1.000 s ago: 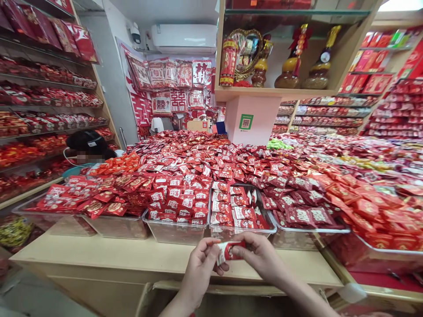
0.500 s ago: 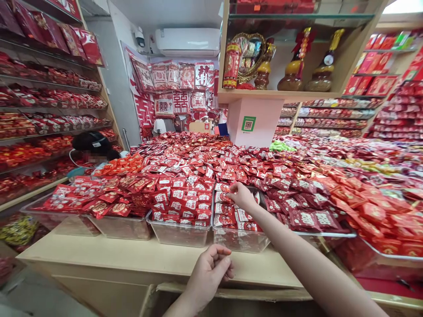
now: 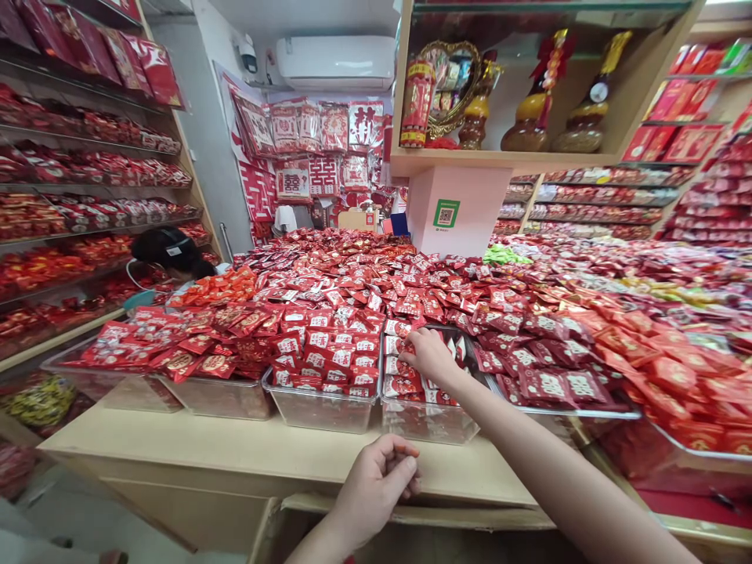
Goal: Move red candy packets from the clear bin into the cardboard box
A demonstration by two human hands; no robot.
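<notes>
Head view: right hand (image 3: 424,352), bent, grip unclear, over packets (image 3: 402,387) in clear bin (image 3: 428,424); left hand (image 3: 376,479), half-open, empty, at 6 o'clock.

Clearance is provided along the bare front strip of the counter (image 3: 223,439), lower centre of the frame, between the bin fronts and the open carton (image 3: 470,515). This strip is crossed by the right forearm at right of centre. From the centre to the upper middle, low lateral passage is obstructed by heaped packets (image 3: 352,274). Overhead access at upper right is limited by the display shelf (image 3: 511,160); beneath it, passage is blocked by the white pillar (image 3: 461,211).
</notes>
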